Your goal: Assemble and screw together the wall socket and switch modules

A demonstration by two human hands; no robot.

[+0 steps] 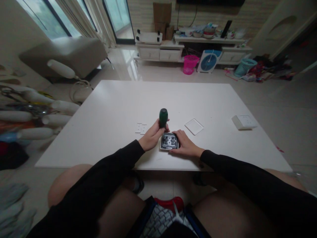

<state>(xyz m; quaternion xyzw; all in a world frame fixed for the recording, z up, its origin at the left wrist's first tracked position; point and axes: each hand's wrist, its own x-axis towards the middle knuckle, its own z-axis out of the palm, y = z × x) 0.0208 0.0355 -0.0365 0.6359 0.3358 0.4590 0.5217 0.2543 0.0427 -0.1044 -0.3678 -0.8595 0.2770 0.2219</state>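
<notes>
My left hand is closed around a screwdriver with a thick green handle, held upright. Its lower end points down at the left side of a wall socket, whose black inner frame and metal parts lie exposed in a white housing; the tip is too small to make out. From the right, my right hand grips the socket's edge against the white table. Left of my hands lie two small white socket inserts. To the right is a square white cover frame.
A boxy white socket sits near the right side of the white table. Beyond the table stand a pink basket, a blue fan and a TV cabinet. Wrapped white objects crowd the floor at left.
</notes>
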